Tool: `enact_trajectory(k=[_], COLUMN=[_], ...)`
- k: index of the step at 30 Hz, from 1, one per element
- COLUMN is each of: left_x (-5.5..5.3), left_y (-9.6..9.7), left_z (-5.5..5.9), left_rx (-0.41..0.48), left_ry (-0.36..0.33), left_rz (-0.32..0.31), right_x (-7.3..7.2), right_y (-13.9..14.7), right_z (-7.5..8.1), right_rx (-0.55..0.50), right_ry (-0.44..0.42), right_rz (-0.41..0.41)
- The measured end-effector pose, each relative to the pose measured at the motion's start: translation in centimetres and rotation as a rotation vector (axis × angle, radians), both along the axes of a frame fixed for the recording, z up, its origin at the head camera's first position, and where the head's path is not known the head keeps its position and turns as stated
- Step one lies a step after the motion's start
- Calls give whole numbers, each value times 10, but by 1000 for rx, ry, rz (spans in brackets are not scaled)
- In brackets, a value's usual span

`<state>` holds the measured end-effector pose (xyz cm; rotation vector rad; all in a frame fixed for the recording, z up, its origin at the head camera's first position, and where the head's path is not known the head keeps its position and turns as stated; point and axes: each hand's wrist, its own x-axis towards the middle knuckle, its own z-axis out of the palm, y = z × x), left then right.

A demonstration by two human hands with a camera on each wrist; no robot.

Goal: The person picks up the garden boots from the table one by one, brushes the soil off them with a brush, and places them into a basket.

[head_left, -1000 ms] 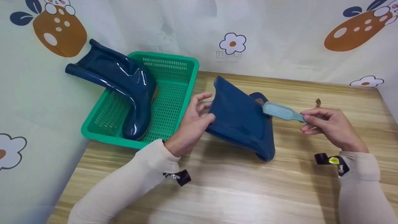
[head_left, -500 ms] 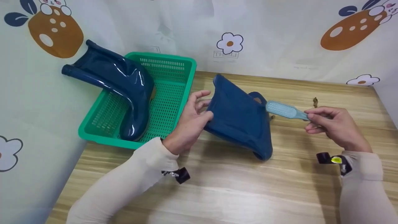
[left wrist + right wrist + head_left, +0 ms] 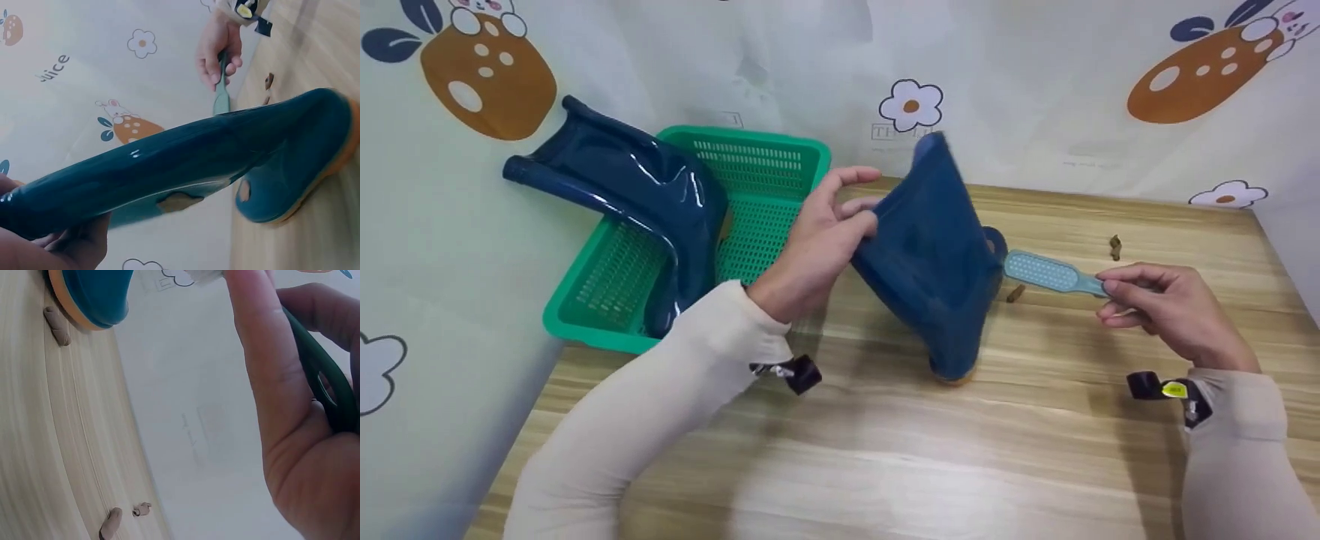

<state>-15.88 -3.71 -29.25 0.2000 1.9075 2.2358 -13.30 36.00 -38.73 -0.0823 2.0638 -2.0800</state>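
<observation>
A dark blue rain boot (image 3: 930, 255) leans on the table, its shaft raised. My left hand (image 3: 825, 240) grips the shaft's top edge between thumb and fingers. Brown clumps stick to the boot: one on the shaft (image 3: 179, 202), another on the toe (image 3: 244, 190). The handle of a pale teal brush (image 3: 1042, 271) is pinched in my right hand (image 3: 1174, 307). Its dotted back faces up in the head view, with the tip right at the boot's right side. White bristles (image 3: 203, 274) show at the top of the right wrist view.
On the left stands a green plastic basket (image 3: 821, 161) with a second blue boot (image 3: 619, 169) in it, its shaft sticking out over the rim. Brown clumps lie on the wooden table, one near the back (image 3: 1115, 247) and one by the boot (image 3: 1015, 293). A patterned sheet hangs behind.
My left hand has raised and turned the boot's shaft, and its lower end has swung left. The brush has shifted slightly right. A brown clump beside the boot is now in fuller view.
</observation>
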Motion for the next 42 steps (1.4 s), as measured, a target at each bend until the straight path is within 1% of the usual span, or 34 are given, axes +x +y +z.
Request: enact_trajectory(k=[5, 8, 13, 16, 21, 23, 25, 29, 33, 37, 40, 42], left_x=[-12, -20, -29, -32, -32, -31, -30, -28, -27, -25, -23, -22], left_y=[9, 11, 10, 8, 6, 6, 7, 8, 10, 10, 10, 10], left_z=[12, 18, 24, 25, 22, 20, 19, 18, 18, 17, 17, 17], left_rx=[-86, -133, -214, -235, -227, -211, -195, -183, -172, -158, -159, -161], left_ry=[47, 89, 117, 132, 190, 219, 247, 271, 259, 256, 272, 278], left_rz=[-13, -30, -59, -81, -111, -123, -138, -153, -146, -144, -146, -148], right_x=[1, 2, 1, -3, -15, -20, -25, -31, -34, -34, -33, -33], right_y=[-1, 0, -1, -4, -15, -19, -23, -29, -33, -34, -36, -37], right_z=[-2, -2, 1, 4, 9, 11, 13, 15, 13, 10, 9, 10], right_rx=[-40, -50, -10, 39, 74, 79, 107, 229, 315, 357, 398, 400], right_ry=[-2, -5, -21, -34, -56, -66, -88, -121, -116, -85, -38, -15], right_rz=[8, 1, -31, -50, -52, -34, -14, 25, 29, -17, -98, -154])
